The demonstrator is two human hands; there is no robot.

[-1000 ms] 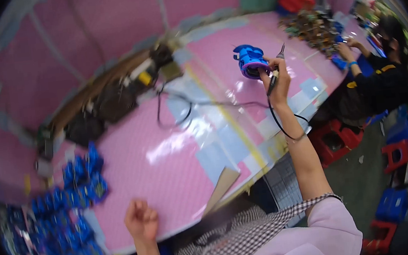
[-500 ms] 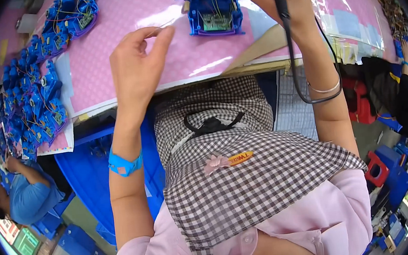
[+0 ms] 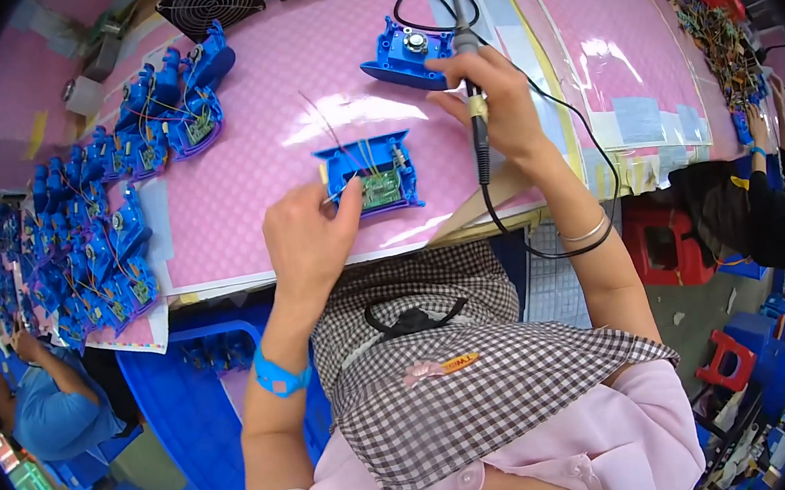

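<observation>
My right hand (image 3: 499, 100) grips a soldering iron (image 3: 476, 107) with a black cord, held upright beside a blue plastic housing part (image 3: 411, 76) that bears a round metal-coloured component. Nearer to me lies a second blue housing part (image 3: 366, 157) with a green circuit board (image 3: 382, 189) and thin wires inside. A thin reddish wire stands up from it toward the far left. My left hand (image 3: 308, 239) is closed in a pinch at the left edge of this part, beside the board. Something thin and pale shows between its thumb and forefinger, too small to name.
Many wired blue assemblies (image 3: 92, 253) crowd the table's left side. Black fans (image 3: 212, 4) stand at the far edge. A blue bin (image 3: 175, 402) sits below the table at left. Other people work at far left and far right. A red stool (image 3: 656, 246) stands at right.
The view has shifted, showing more of the table's far side. My left hand has moved from beside the blue work onto the part with the board. My right hand still holds the soldering iron.
</observation>
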